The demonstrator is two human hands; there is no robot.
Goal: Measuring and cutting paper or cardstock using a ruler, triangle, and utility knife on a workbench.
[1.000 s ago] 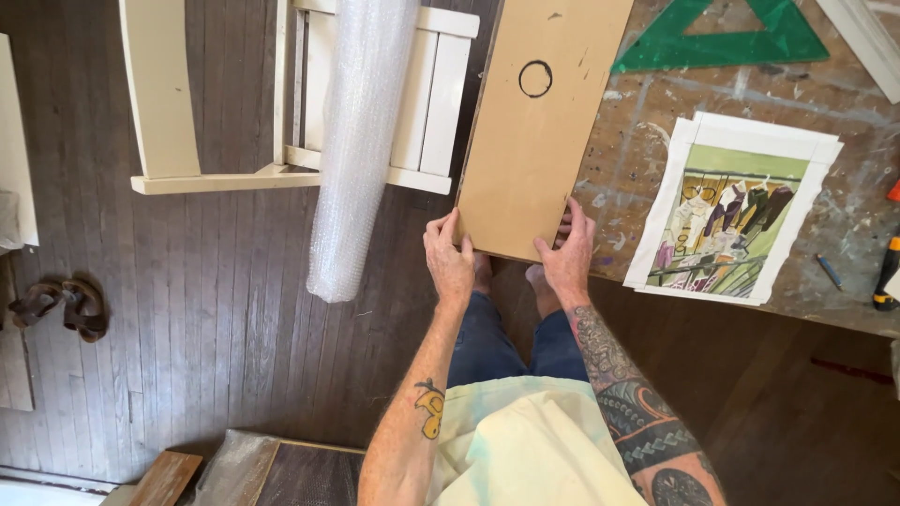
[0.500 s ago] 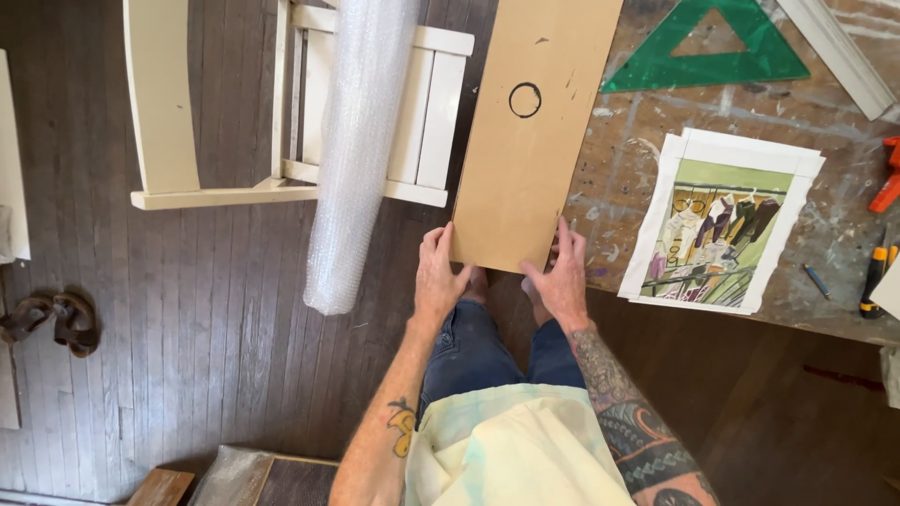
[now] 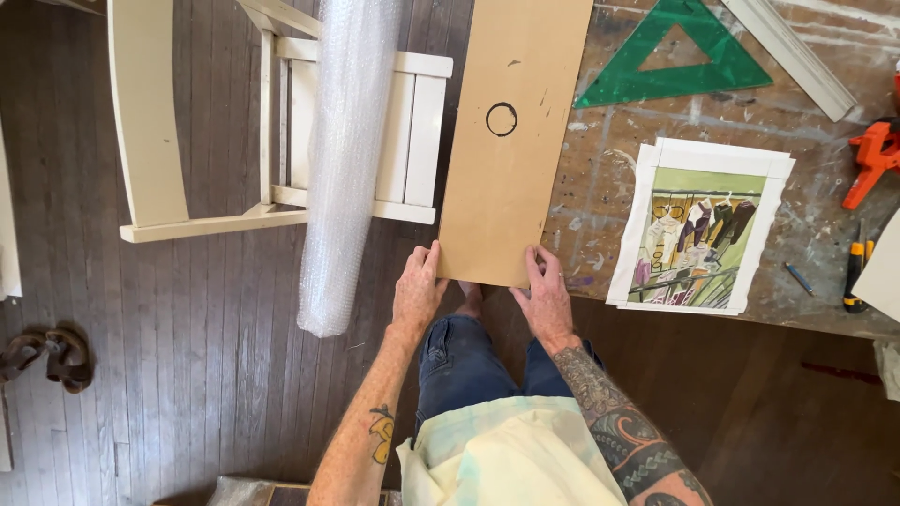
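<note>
Brown board (image 3: pixel 511 141) is what both hands grip, and it has slid further onto the bench over the last second: earlier its near end hung well out over the floor, and now that end sits close to the bench edge, with only the left near corner past it. The board also lies straighter, its long sides running almost directly away from the person. A black ring is drawn on it about halfway up. Judging by this, the board is close to being fully supported rather than carried.

Going left to right: a pair of dark sandals (image 3: pixel 47 356) lies on the dark plank floor (image 3: pixel 187 375) at the far left. A cream wooden chair (image 3: pixel 150 141) stands next, and a roll of bubble wrap (image 3: pixel 342 159) leans across its seat, its lower end hanging toward the floor. The left hand (image 3: pixel 417 290) is clamped on the board's near left corner, thumb on top and fingers curled under. The right hand (image 3: pixel 544 295) holds the near right corner in the same way, fingers spread on the top face.

Right of the board is the bench (image 3: pixel 609 197), bare wood heavily spattered with paint. On it lie a green set square (image 3: pixel 675 61), a pale strip of moulding (image 3: pixel 797 52), a colourful print (image 3: pixel 698 230) with a white taped border, a small blue pencil (image 3: pixel 799 277), a yellow-and-black knife (image 3: pixel 855 272) and an orange clamp (image 3: pixel 877 159) at the far right edge.
</note>
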